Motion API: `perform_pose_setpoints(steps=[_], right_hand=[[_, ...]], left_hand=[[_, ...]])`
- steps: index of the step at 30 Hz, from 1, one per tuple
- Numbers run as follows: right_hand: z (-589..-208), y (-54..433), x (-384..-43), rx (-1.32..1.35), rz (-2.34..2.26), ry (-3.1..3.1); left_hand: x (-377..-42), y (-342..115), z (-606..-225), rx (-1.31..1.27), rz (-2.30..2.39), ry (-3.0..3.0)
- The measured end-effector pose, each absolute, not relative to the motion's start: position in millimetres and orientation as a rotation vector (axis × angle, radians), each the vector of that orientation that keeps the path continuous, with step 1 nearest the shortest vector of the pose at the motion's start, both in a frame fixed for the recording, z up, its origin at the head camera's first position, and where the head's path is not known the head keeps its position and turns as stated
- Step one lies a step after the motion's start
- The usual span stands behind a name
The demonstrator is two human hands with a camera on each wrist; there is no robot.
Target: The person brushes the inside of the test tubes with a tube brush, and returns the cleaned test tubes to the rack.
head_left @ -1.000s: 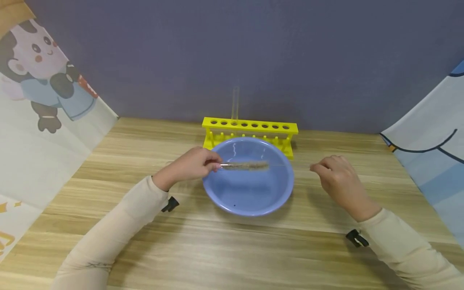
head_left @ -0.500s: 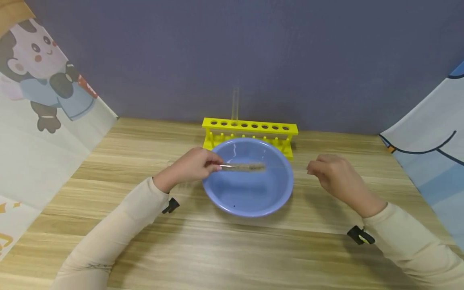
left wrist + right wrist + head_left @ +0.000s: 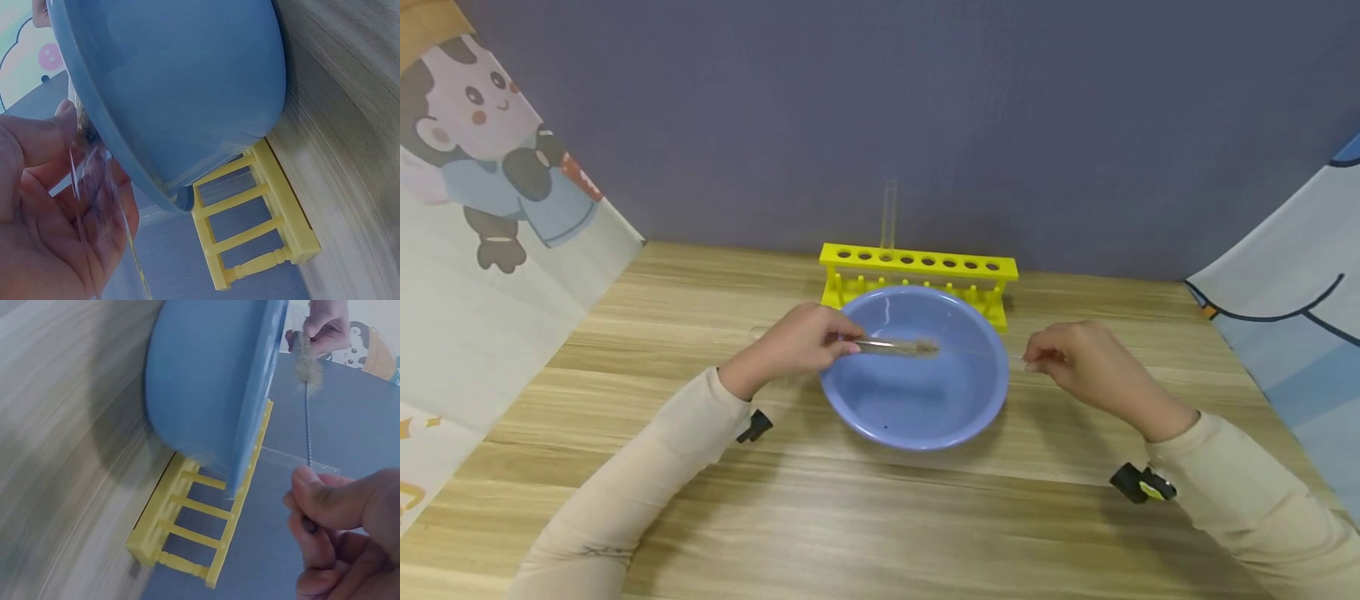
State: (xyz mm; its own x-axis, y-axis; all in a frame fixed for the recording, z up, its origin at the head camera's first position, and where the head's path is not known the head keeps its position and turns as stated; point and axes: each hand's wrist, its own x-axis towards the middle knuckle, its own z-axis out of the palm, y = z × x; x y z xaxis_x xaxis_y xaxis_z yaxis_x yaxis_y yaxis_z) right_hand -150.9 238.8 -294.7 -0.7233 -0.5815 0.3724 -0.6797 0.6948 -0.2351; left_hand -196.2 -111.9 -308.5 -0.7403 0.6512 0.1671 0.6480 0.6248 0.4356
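Over the blue basin, my left hand pinches a clear glass test tube near its mouth, the tube lying roughly level. Its rounded end shows beyond the wrist side of that hand. A test tube brush sits partly in the tube, its tan bristle tuft sticking out at the mouth. From the tuft a thin twisted wire runs to my right hand, which pinches the end of it between thumb and fingers to the right of the basin. In the left wrist view, the tube crosses the palm.
Right behind the basin stands a yellow test tube rack, with one clear upright tube in it. A dark blue-grey partition rises at the back of the wooden table. Printed cloths hang at both sides.
My right hand has moved left toward the basin, and the brush has slid deeper into the test tube, with less of its tuft outside. The left hand has stayed nearly in place.
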Motion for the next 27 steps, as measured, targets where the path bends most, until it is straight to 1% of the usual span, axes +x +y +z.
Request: perform_pose_setpoints(steps=[8, 18, 22, 27], right_hand=[[-285, 234, -152, 0.923, 0.707, -2.904], [-287, 232, -158, 0.873, 1.017, -3.01], [-289, 229, -159, 0.862, 1.026, -3.012], [-292, 223, -157, 0.836, 0.909, -2.987]], left_hand=[[-197, -112, -310, 1.155, 0.76, 2.827], [-197, -112, -311, 1.176, 0.803, 2.827], [-198, -112, -311, 1.187, 0.813, 2.83], [-199, -111, -313, 1.197, 0.801, 2.838]])
